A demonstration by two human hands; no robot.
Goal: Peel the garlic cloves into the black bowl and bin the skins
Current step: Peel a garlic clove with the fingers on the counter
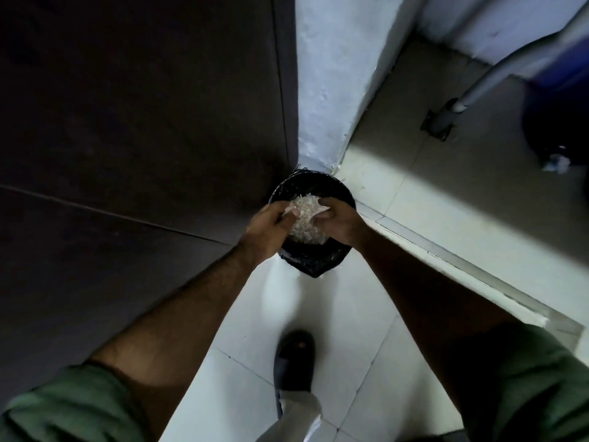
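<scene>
Garlic skins [306,218]: pale, papery, flaky heap, bunched together directly above bin [342,193], held between both hands. Bin: small, round, lined w/ black plastic bag, bag edge crumpled over rim, upright on floor, tucked in corner betw dark door & pale wall.

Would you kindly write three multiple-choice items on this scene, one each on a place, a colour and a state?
1. Where does the bin stand?
A. on a table
B. on the floor in the corner by the white wall
C. on a shelf

2. What colour is the bin's liner?
A. black
B. red
C. yellow

3. What are the hands doing?
A. hanging idle
B. wiping the wall
C. holding a heap of garlic skins over the bin

Answers: 1 B, the bin sits on floor tiles where the walls meet. 2 A, the plastic is glossy black. 3 C, the left hand and right hand cup the pale skins between them.
</scene>
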